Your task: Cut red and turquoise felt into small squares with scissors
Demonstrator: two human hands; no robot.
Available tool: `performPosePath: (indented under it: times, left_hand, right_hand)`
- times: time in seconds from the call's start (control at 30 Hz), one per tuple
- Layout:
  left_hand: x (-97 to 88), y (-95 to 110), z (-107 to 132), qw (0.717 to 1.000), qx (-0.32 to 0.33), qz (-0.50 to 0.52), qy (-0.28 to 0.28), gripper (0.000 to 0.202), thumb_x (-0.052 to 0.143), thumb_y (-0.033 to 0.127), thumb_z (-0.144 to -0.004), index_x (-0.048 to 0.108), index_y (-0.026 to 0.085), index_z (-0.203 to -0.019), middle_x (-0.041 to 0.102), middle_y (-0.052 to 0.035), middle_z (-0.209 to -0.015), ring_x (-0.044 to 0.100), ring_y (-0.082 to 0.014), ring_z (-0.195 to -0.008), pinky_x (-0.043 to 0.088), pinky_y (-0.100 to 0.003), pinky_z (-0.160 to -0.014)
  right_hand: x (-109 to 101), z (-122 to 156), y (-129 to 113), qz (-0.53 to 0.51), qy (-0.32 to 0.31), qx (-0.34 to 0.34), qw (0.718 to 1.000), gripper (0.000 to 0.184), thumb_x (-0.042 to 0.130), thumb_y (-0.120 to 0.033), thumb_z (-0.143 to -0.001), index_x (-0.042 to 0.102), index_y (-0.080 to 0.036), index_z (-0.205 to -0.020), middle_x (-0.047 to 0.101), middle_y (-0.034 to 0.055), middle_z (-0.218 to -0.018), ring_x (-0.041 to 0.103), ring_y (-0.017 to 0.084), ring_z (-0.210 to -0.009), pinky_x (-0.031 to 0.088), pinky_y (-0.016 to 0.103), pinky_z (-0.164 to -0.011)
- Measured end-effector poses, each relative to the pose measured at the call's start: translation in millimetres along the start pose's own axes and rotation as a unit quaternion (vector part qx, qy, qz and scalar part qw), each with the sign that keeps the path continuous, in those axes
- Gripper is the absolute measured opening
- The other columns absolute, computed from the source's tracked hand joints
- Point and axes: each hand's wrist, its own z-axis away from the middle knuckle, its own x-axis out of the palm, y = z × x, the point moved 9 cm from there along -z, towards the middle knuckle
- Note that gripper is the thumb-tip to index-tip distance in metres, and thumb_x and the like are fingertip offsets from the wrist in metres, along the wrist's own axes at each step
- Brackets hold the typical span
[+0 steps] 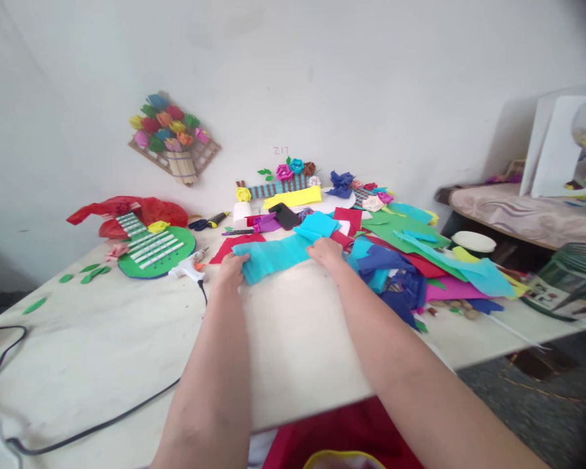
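Observation:
A strip of turquoise crepe paper (277,256) stretches between my two hands above the table. My left hand (233,270) pinches its left end between thumb and fingers. At the other end, my right hand (326,253) is closed on the paper, near a folded flap that stands up toward the back. Just behind my left hand lies a piece of red paper (229,245). A white glue gun (188,268) rests to the left of that hand. To the right of my right hand is a heap of dark blue crumpled paper (395,270).
A green guitar-shaped craft (185,244) and cut green leaves (34,305) lie at left. A black cord (127,413) crosses the left side of the table. Green paper sheets (400,229) are piled at right, near a glass jar (569,280) at the edge. A wall stands behind.

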Motion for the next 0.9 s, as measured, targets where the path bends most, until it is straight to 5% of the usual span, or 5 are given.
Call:
performPosePath:
  times: [0.2,0.4,0.9]
  left_hand:
    - [2.9,2.1,0.7,1.0,0.013,0.018,0.004,0.013,0.061,0.002,-0.064,0.06,0.013,-0.068,0.065,-0.0067,-0.07,0.066,-0.0222,-0.074,0.053,-0.037,-0.072]
    - [3.5,-1.7,2.1,0.998,-0.006,0.056,0.03,0.017,0.06,-0.001,-0.066,0.059,0.017,-0.068,0.066,-0.0059,-0.073,0.065,-0.0228,-0.083,0.053,-0.036,-0.076]
    - [1.6,-6.9,-4.8,0.998,-0.017,0.064,0.024,0.012,0.058,0.003,-0.072,0.057,0.015,-0.074,0.064,-0.006,-0.073,0.065,-0.0218,-0.084,0.053,-0.037,-0.079]
  right_hand:
    - [-0.1,0.4,-6.6,-0.041,0.046,-0.062,0.996,0.038,0.047,-0.024,-0.077,0.065,-0.028,-0.109,0.064,0.0033,-0.112,0.056,0.023,-0.106,0.043,0.034,-0.087]
    - [4.5,4.8,-17.3,-0.013,0.058,-0.149,0.987,0.05,0.049,-0.016,-0.073,0.058,-0.027,-0.121,0.052,-0.0015,-0.131,0.051,0.02,-0.112,0.037,0.032,-0.097]
    - [7.7,-1.0,-16.1,0.008,0.1,-0.1,0.99,0.032,0.041,-0.027,-0.087,0.067,-0.028,-0.105,0.06,0.0076,-0.108,0.052,0.024,-0.103,0.041,0.034,-0.085]
